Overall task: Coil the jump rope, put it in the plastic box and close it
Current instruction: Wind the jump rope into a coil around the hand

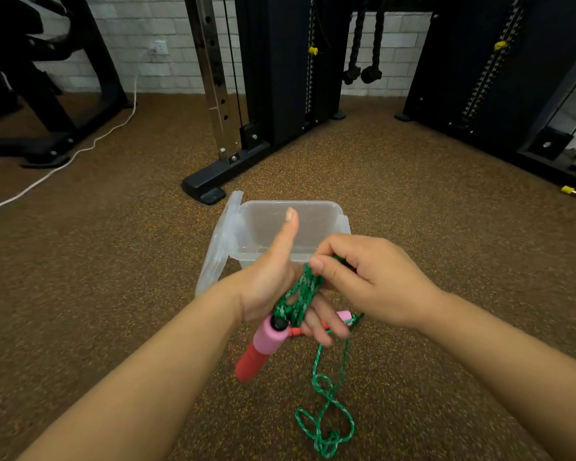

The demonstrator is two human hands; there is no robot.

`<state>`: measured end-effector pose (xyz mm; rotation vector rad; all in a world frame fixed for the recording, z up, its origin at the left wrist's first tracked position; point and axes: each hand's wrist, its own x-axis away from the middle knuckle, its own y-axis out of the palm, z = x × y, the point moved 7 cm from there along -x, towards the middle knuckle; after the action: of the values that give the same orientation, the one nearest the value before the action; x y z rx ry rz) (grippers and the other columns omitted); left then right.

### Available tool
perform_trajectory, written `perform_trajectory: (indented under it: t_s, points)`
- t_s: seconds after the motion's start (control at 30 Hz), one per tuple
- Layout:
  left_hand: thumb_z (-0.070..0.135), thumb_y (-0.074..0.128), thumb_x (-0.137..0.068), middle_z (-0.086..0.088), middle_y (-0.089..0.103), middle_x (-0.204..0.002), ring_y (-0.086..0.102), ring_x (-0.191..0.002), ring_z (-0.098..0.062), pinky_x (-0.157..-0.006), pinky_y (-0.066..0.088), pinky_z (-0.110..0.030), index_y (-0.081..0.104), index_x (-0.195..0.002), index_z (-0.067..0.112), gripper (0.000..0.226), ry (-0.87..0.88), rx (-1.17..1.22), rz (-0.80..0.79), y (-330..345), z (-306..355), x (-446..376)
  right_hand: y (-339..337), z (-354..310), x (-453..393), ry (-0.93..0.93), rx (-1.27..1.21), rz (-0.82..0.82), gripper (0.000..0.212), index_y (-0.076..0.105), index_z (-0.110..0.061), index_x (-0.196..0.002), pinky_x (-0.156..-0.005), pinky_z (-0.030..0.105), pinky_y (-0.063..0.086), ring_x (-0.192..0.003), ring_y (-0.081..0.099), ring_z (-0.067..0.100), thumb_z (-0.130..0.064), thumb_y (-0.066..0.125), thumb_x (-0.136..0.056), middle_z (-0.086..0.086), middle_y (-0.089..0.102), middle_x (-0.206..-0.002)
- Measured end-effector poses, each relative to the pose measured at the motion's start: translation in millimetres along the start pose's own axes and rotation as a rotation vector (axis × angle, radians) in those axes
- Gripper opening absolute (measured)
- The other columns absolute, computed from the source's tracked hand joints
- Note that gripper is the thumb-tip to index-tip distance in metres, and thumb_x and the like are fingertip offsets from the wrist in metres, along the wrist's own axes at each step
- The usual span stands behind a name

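Several green jump rope (300, 296) turns wound across left hand (273, 281), right hand (363, 277) pinching strand at 3 o'clock; slack trailing toward 6; open plastic box (341, 216) at 12.

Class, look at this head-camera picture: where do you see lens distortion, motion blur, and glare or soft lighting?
Head view: wide-angle bending bows the machine frames near the edges; the left hand fingertips blur slightly beside the green rope; light is soft, with faint sheen on the clear plastic box and only weak shadows on the floor.
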<state>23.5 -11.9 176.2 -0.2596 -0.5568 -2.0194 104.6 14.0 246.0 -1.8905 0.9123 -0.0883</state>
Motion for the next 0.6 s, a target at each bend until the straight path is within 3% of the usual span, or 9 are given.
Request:
perform_trajectory:
  t_s: [0.07, 0.17, 0.27, 0.37, 0.47, 0.53, 0.6]
  points:
    - [0.089, -0.009, -0.062, -0.029, 0.069, -0.082, 0.068, -0.064, -0.032, -0.067, 0.047, -0.04, 0.056, -0.126, 0.005, 0.124, -0.061, -0.052, -0.121, 9, -6, 0, -4, 10, -2, 0.024, 0.017, 0.025, 0.031, 0.05, -0.034, -0.085, -0.061, 0.035, 0.048, -0.064, 0.056, 0.007, -0.061, 0.034, -0.086, -0.013, 0.059, -0.066]
    - [0.088, -0.006, -0.064, -0.022, 0.071, -0.08, 0.07, -0.061, -0.027, -0.065, 0.048, -0.035, 0.05, -0.132, -0.001, 0.125, -0.102, -0.087, -0.247, 16, -9, 2, 0, 26, -5, 0.08, -0.006, 0.029, 0.039, 0.051, -0.029, -0.083, -0.06, 0.039, 0.048, -0.06, 0.056, 0.013, -0.064, 0.034, -0.084, -0.004, 0.059, -0.062]
    - [0.073, 0.012, -0.084, -0.015, 0.074, -0.08, 0.071, -0.06, -0.022, -0.062, 0.051, -0.031, 0.048, -0.134, 0.001, 0.095, -0.11, -0.153, -0.31, 20, -5, 9, 11, 42, -4, 0.142, -0.18, 0.02, 0.037, 0.053, -0.03, -0.076, -0.062, 0.044, 0.047, -0.06, 0.052, 0.011, -0.063, 0.038, -0.083, -0.007, 0.058, -0.063]
    - [0.046, 0.023, -0.097, -0.007, 0.075, -0.078, 0.071, -0.059, -0.015, -0.06, 0.052, -0.025, 0.049, -0.134, 0.005, 0.061, -0.049, -0.194, -0.284, 20, 4, 15, 26, 51, 1, 0.212, -0.383, -0.004, 0.036, 0.054, -0.032, -0.069, -0.06, 0.04, 0.043, -0.06, 0.047, 0.013, -0.063, 0.045, -0.086, 0.002, 0.054, -0.063]
    - [0.043, 0.027, -0.096, -0.005, 0.073, -0.067, 0.067, -0.05, -0.012, -0.052, 0.051, -0.021, 0.052, -0.132, 0.007, 0.056, 0.043, -0.082, -0.192, 13, 12, 15, 45, 52, 6, 0.285, -0.753, -0.038, 0.029, 0.063, -0.025, -0.08, -0.063, 0.026, 0.044, -0.067, 0.051, 0.008, -0.044, 0.046, -0.095, -0.001, 0.058, -0.072]
    - [0.043, 0.028, -0.097, -0.001, 0.067, -0.053, 0.059, -0.039, -0.009, -0.045, 0.045, -0.02, 0.055, -0.13, 0.007, 0.055, 0.14, 0.03, -0.095, 3, 22, 14, 56, 55, 10, 0.369, -0.841, -0.043, 0.035, 0.07, -0.031, -0.079, -0.05, 0.016, 0.038, -0.052, 0.045, 0.002, -0.029, 0.041, -0.1, -0.016, 0.057, -0.061]
    - [0.042, 0.029, -0.097, 0.003, 0.059, -0.046, 0.049, -0.033, -0.008, -0.041, 0.038, -0.02, 0.055, -0.13, 0.007, 0.055, 0.224, 0.162, 0.024, -9, 33, 17, 64, 59, 16, 0.422, -0.851, -0.048, 0.035, 0.067, -0.031, -0.071, -0.04, 0.015, 0.026, -0.041, 0.031, -0.001, -0.034, 0.044, -0.096, -0.014, 0.042, -0.044]
